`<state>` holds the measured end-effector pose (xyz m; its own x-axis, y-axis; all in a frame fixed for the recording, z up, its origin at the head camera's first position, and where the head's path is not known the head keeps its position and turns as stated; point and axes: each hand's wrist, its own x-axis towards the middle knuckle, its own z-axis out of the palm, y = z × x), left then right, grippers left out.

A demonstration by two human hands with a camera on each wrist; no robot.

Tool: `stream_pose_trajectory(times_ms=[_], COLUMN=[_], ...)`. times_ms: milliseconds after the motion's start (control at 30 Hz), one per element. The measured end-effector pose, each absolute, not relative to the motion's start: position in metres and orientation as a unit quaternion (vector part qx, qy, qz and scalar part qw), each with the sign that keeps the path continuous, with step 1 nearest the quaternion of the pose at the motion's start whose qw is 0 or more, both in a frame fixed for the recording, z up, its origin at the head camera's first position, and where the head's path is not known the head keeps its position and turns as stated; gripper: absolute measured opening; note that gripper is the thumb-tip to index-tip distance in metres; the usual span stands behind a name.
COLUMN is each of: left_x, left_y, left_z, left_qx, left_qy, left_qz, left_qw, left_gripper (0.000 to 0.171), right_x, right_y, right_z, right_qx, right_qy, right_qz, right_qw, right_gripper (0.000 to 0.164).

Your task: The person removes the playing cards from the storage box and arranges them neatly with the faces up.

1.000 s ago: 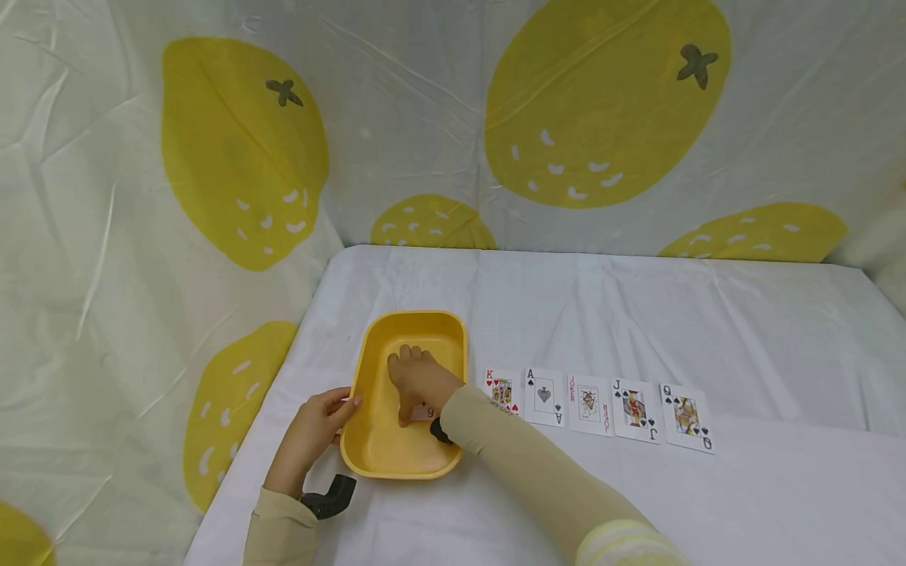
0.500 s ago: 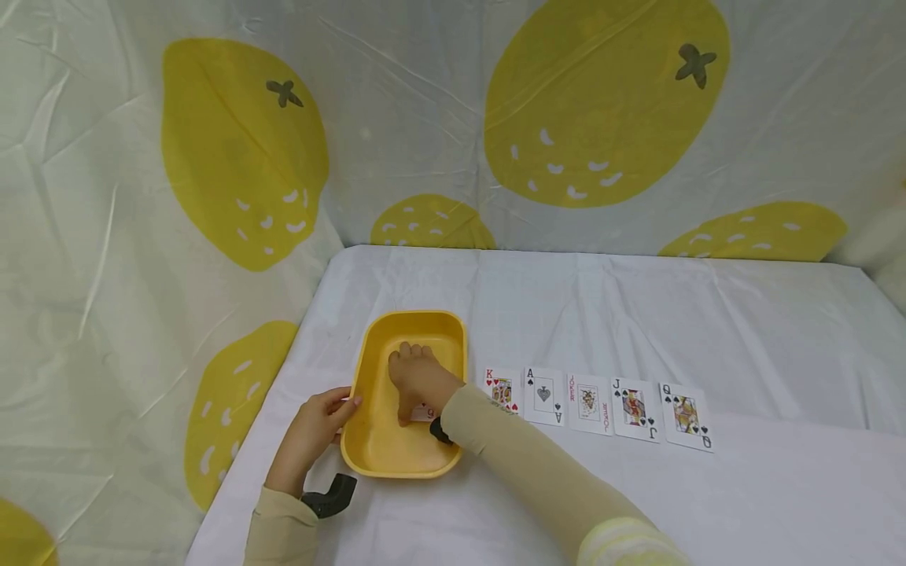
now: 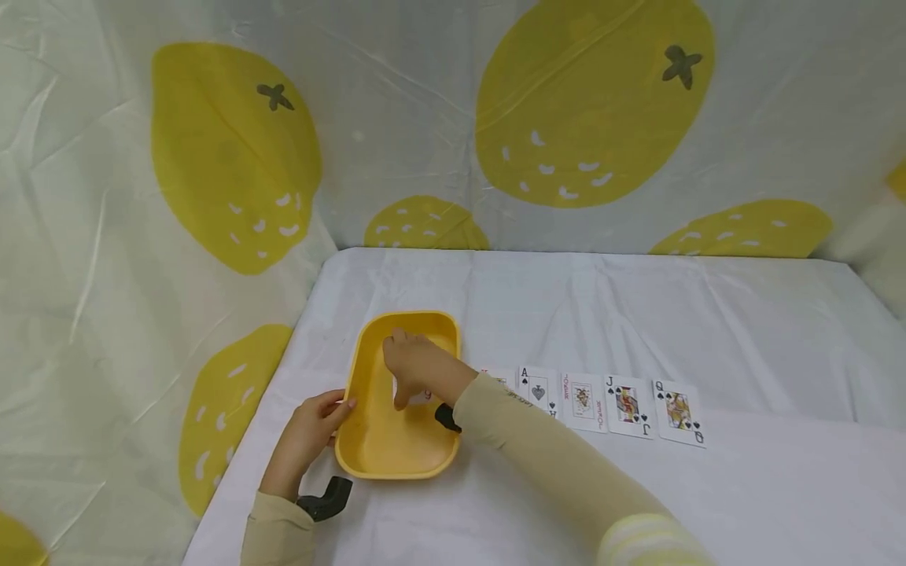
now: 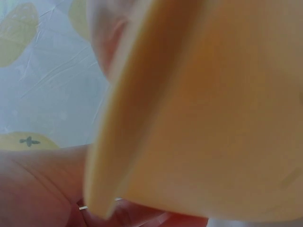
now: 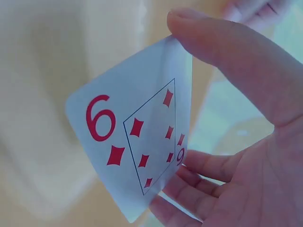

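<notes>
My right hand (image 3: 421, 368) is over the yellow tray (image 3: 396, 454), holding a playing card. The right wrist view shows it as the six of diamonds (image 5: 149, 137), between the thumb at one edge and curled fingers at the other. In the head view this card is mostly hidden under the hand. My left hand (image 3: 307, 432) grips the tray's left rim, thumb on top; the left wrist view shows fingers under the tray wall (image 4: 227, 118).
Right of the tray lies a row of face-up cards: a king (image 3: 499, 376) partly behind the right sleeve, an ace of spades (image 3: 535, 389), a joker (image 3: 583, 402), a jack of spades (image 3: 627, 405) and a queen of spades (image 3: 677, 413). Lemon-print cloth (image 3: 406, 118) hangs behind.
My right hand has risen a little off the tray bottom with the card and moved slightly toward the far side. The left hand keeps its grip on the rim. The head view has shifted slightly.
</notes>
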<state>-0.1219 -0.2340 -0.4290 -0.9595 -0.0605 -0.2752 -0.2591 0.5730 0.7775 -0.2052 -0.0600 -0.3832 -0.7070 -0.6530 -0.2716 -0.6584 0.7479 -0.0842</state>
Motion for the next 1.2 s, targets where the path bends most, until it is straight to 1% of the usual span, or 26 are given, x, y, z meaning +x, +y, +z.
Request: stream_pose_trajectory(times_ms=[167, 400, 500, 667, 867, 1000, 1200], left_x=[-0.121, -0.122, -0.121, -0.121, -0.121, -0.121, -0.121], left_y=[-0.234, -0.234, -0.234, -0.235, -0.234, -0.234, -0.234], left_z=[-0.428, -0.429, -0.429, -0.429, -0.428, -0.428, -0.429], left_qx=[-0.091, -0.087, -0.089, -0.085, -0.083, -0.085, -0.089], left_qy=[0.876, 0.879, 0.880, 0.882, 0.881, 0.883, 0.883], left_qz=[0.460, 0.456, 0.454, 0.452, 0.453, 0.449, 0.448], left_qw=[0.111, 0.107, 0.107, 0.106, 0.107, 0.108, 0.108], left_gripper=[0.047, 0.047, 0.048, 0.048, 0.048, 0.047, 0.044], right_x=[-0.208, -0.210, -0.210, -0.210, -0.204, -0.196, -0.180], right_y=[-0.038, 0.006, 0.030, 0.076, 0.133, 0.169, 0.219], right_z=[-0.368, -0.353, -0.348, -0.350, -0.366, -0.374, -0.383], right_qx=[-0.353, -0.359, -0.344, -0.316, -0.294, -0.262, -0.205], right_qy=[0.920, 0.922, 0.927, 0.938, 0.949, 0.958, 0.971], right_qz=[-0.050, -0.071, -0.084, -0.089, -0.082, -0.081, -0.077], right_qw=[0.160, 0.125, 0.124, 0.109, 0.080, 0.081, 0.097], right_gripper=[0.087, 0.098, 0.102, 0.101, 0.092, 0.087, 0.092])
